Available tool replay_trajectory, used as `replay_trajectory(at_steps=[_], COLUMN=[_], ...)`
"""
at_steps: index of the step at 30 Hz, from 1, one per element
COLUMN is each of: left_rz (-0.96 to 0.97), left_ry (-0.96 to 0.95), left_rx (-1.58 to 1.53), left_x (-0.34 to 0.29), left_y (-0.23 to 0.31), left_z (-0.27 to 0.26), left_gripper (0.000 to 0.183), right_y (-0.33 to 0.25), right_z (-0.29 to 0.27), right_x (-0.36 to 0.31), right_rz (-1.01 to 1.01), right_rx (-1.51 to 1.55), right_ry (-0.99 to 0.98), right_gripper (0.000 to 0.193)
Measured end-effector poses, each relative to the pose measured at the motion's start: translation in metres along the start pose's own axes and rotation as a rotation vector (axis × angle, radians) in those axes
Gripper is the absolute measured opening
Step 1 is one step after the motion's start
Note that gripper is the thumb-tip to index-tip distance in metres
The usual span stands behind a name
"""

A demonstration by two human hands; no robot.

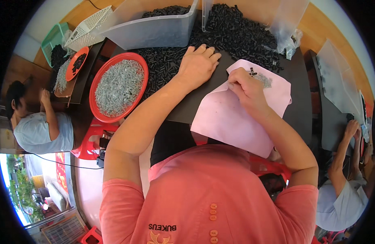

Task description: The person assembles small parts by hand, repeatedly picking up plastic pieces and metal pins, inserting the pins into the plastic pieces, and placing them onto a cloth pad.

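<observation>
My left hand (198, 65) lies palm down on the dark table beside a spread of small black plastic parts (163, 61), fingers apart and holding nothing visible. My right hand (248, 89) is closed, its thumb and forefinger pinched at the left edge of a pink cloth (232, 118). The cloth drapes over the table's near edge toward my lap. Just past my right knuckles, a small heap of clear little pieces (264, 80) rests on it, with a few black parts (252, 72) alongside. My fingers partly hide that heap.
A red basin (146, 77) full of clear small pieces stands left of my left forearm. Behind are a translucent bin (151, 34), a large pile of black parts (240, 32) and a plastic bag (291, 42). People sit at left (45, 130) and right (342, 195).
</observation>
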State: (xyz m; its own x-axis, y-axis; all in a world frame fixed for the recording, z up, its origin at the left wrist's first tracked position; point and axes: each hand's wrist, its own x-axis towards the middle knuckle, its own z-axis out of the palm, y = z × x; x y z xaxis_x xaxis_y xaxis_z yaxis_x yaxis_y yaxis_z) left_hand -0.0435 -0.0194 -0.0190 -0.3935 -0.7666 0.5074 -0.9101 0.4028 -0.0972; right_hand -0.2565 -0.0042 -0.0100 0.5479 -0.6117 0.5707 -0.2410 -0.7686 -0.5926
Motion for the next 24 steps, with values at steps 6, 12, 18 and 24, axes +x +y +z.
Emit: replay_trajectory(at_steps=[6,12,18,24], left_rz=[-0.028,-0.096,-0.143,-0.237], left_ry=[0.006,0.156,0.55,0.524], left_rx=[0.018,-0.195,-0.461,-0.623], left_x=[-0.008,-0.011,-0.003,-0.036], left_y=[-0.012,-0.03,-0.036,0.02], left_z=[0.0,-0.008,-0.027,-0.081], left_gripper=[0.024,0.014,0.012,0.012], right_y=[-0.003,0.018,0.011,-0.021], right_z=[0.009,0.03,0.03,0.008], right_x=[0.024,0.051,0.067,0.042], right_rz=[0.064,-0.181,-0.217,-0.295], right_rx=[-0.046,-0.101,-0.124,-0.321], right_ry=[-0.156,-0.121,-0.282,-0.181], right_gripper=[0.009,0.012,0.01,0.012])
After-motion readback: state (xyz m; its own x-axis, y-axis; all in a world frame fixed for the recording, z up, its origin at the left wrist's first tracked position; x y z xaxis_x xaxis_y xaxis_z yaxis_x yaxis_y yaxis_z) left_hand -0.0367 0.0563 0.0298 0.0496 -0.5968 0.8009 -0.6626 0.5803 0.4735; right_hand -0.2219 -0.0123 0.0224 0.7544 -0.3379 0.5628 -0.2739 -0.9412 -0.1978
